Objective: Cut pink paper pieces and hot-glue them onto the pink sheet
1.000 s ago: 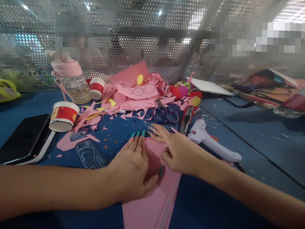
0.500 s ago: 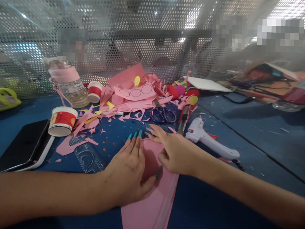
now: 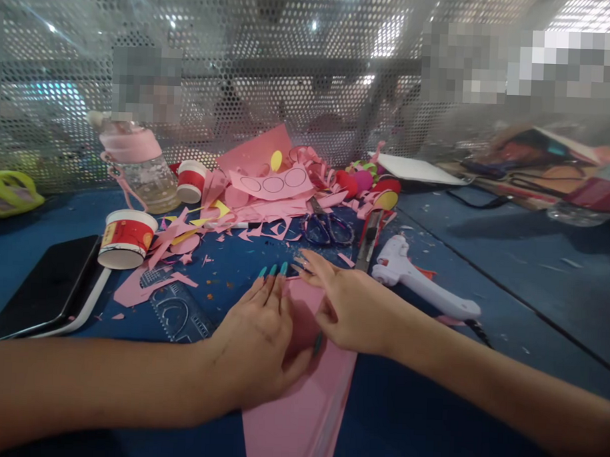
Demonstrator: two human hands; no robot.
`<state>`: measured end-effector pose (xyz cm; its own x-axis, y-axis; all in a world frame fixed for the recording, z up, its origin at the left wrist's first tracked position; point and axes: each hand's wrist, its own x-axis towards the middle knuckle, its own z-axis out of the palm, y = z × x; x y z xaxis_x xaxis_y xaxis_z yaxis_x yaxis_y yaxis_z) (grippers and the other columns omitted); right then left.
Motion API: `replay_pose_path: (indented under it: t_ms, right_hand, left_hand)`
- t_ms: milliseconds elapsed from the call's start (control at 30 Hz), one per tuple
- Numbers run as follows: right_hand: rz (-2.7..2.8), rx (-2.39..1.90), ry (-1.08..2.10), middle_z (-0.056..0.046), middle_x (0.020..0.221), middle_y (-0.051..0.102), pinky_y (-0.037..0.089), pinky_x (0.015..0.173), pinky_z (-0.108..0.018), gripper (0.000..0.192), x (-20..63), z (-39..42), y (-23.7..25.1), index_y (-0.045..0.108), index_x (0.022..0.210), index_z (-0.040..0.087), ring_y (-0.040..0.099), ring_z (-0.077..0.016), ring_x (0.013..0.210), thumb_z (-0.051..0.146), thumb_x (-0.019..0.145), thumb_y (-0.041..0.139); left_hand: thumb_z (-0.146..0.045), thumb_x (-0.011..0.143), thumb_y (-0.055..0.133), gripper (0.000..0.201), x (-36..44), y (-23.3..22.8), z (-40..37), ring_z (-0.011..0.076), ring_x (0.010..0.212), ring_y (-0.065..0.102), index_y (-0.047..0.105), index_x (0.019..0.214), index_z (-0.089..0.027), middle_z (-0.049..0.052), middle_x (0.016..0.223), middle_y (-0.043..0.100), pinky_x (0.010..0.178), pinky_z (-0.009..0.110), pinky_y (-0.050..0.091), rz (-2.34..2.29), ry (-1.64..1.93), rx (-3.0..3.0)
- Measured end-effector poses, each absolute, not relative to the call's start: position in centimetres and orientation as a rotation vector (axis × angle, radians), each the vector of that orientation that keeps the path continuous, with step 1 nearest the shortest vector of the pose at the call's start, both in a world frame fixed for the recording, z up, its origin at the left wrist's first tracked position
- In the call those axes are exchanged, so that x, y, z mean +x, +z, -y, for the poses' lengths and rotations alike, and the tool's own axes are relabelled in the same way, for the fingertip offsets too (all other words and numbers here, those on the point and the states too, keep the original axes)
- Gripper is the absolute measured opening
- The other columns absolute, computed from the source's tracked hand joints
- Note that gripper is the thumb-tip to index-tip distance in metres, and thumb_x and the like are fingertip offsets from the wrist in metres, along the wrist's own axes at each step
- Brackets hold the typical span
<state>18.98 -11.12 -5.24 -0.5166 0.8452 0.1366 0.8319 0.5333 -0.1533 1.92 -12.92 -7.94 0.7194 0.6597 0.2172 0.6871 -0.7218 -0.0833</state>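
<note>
A folded pink paper sheet point(image 3: 301, 408) lies on the blue table point(image 3: 479, 394) in front of me. My left hand point(image 3: 258, 340) lies flat on its left part, fingers together and pointing away, thumb spread across the sheet. My right hand point(image 3: 350, 303) presses on the sheet's far right corner, fingers stretched out towards the left hand's fingertips. Neither hand grips anything; both only press the paper down.
Beyond the hands lie scissors point(image 3: 327, 229), a utility knife point(image 3: 369, 241), a white glue gun point(image 3: 423, 289), pink paper scraps point(image 3: 266, 194), paper cups point(image 3: 127, 239), a bottle point(image 3: 137, 162), a clear stencil ruler point(image 3: 179, 311) and a phone point(image 3: 47, 283). A perforated metal screen point(image 3: 290, 75) stands behind.
The right hand has drawn slightly closer to the left hand on the sheet. The view has shifted a little. The paper stays in place.
</note>
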Motion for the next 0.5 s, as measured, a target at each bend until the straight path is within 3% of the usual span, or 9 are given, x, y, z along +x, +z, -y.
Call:
replay_pose_path:
  t_ms: [500]
  right_hand:
    - [2.55, -1.366, 0.094, -0.015, 0.1, 0.067, 0.051, 0.065, -0.03, 0.077, 19.23, 11.29, -5.56, 0.027, 0.134, 0.006, 0.066, -0.0238, 0.081, 0.009, 0.06, 0.047]
  left_hand:
    - [-0.045, 0.077, 0.038, 0.063, 1.46, -7.9, 13.01, 0.0369, 0.109, 0.052, 0.053, 0.108, 0.009, 0.031, 0.114, 0.054, 0.093, 0.048, 0.041, 1.019, -0.417, -2.692]
